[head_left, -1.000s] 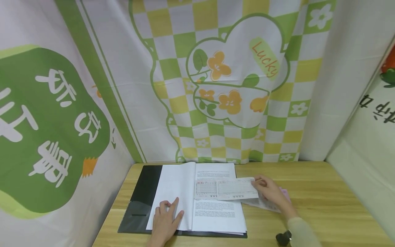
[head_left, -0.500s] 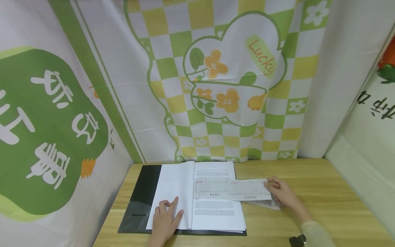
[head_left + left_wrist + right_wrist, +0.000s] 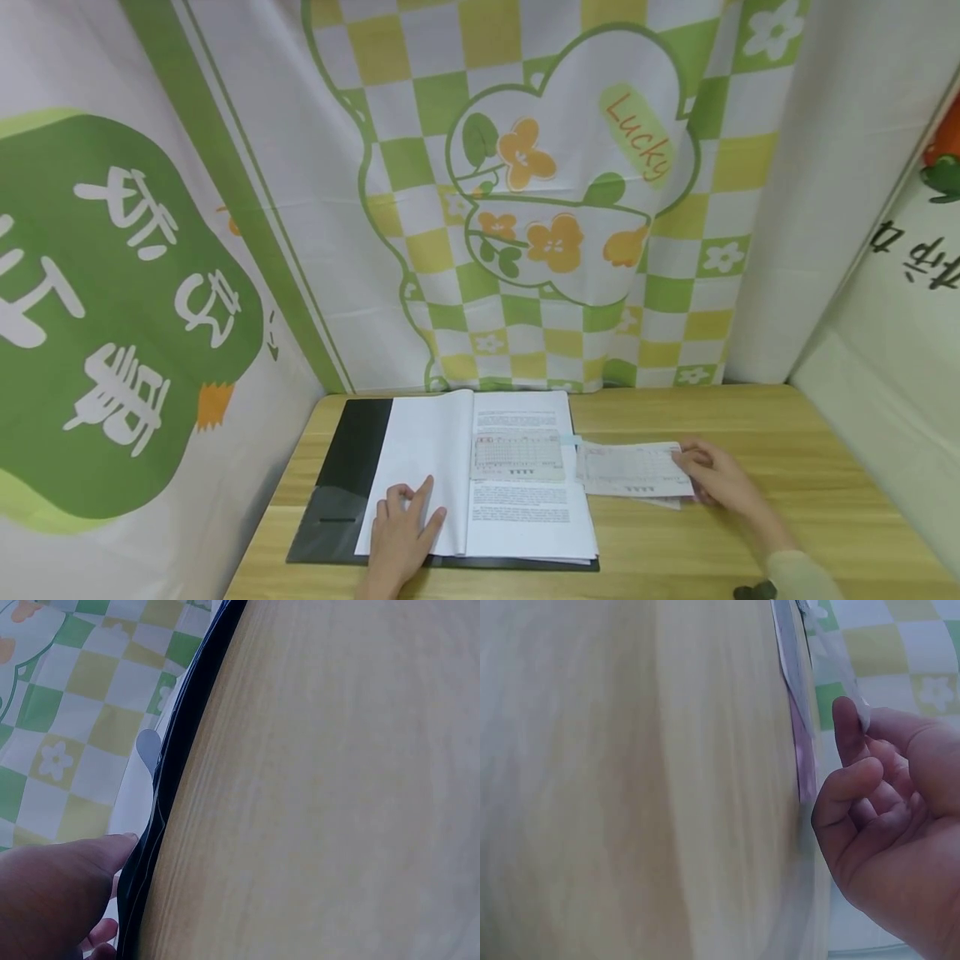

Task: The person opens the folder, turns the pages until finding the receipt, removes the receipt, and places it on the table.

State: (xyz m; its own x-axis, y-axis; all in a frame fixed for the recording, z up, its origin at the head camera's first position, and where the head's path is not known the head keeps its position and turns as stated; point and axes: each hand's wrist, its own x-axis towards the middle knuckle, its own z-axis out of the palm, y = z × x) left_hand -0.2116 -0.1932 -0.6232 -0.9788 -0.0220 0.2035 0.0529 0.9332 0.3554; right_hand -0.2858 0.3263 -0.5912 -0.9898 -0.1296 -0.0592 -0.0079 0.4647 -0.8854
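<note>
Slip (image 3: 633, 469) over wooden table (image 3: 810, 483), checked cloth (image 3: 551, 350) behind

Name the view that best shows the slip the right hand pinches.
The head view: it shows the printed face of the slip. The right wrist view catches it nearly edge-on at the right hand; the left wrist view shows no recognizable part.

On the wood-grain table (image 3: 847, 500) lie a black folder (image 3: 349, 458) and a slip (image 3: 666, 502)

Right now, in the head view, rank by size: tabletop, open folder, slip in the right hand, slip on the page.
1. Tabletop
2. Open folder
Unranked: held slip, page slip; the former looks wider but may be nearer the camera.
</note>
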